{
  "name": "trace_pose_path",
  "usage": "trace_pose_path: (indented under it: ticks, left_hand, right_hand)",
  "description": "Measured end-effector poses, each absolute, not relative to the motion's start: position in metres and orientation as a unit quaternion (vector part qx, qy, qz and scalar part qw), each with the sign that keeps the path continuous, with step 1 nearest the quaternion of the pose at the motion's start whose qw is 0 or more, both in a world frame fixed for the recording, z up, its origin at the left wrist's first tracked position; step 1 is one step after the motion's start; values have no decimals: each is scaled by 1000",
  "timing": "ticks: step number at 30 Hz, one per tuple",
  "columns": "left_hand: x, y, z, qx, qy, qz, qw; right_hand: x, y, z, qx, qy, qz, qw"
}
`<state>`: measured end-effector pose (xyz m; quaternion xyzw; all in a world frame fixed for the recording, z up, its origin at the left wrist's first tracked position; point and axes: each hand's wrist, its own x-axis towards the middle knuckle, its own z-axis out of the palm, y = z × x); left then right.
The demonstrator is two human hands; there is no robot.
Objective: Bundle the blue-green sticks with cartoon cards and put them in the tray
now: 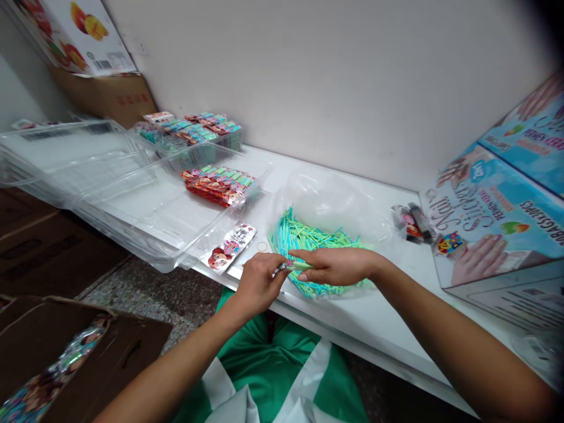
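Observation:
My left hand (pixel 261 280) is closed in a pinch at the table's front edge, on a small shiny packet (pixel 283 266) mostly hidden by the fingers. Facing it, my right hand (pixel 338 266) has its fingers nearly straight, with light green sticks (pixel 301 266) between thumb and fingers. The sticks meet the packet where the two hands come together. Just behind and below lies a clear plastic bag (pixel 339 197), its mouth spilling many loose blue and green sticks (pixel 308 235). A flat printed packet (pixel 231 247) with a cartoon figure rests left of my hands, near a thin rubber band (pixel 261 247).
To the left, an open clear plastic tub (pixel 171 249) holds a row of red printed packets (pixel 220 183). Another tub with packets (pixel 198 130) stands behind. Blue printed boxes (pixel 497 217) bound the right side. An open carton (pixel 127 346) sits low at left.

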<state>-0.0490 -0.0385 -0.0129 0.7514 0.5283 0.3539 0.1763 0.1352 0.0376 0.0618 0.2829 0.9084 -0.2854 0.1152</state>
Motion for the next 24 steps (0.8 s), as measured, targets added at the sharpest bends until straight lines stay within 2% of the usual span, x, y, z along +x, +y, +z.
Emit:
trace_pose_path:
  ticks: [3,5,9,15,19,24]
  left_hand:
    - [-49,-39,-14,743,534,362,180]
    - [-49,-39,-16,746,532,363,170]
    - [-48,-39,-18,772,529,327,129]
    - [-39,-44,-4,827,528,176,85]
    - [-34,-47,3,814,535,164,154]
    - [-38,-47,-1,724,503,277,383]
  right_hand:
    - [136,41,61,228,902,-333,156]
    - [135,42,62,228,903,-320,174]
    - [129,35,61,263,909,-243,214]
    - [119,22,54,312,913,-110,237]
    - [121,25,54,306,918,-162,195]
    - [132,37,64,234,927,-283,80]
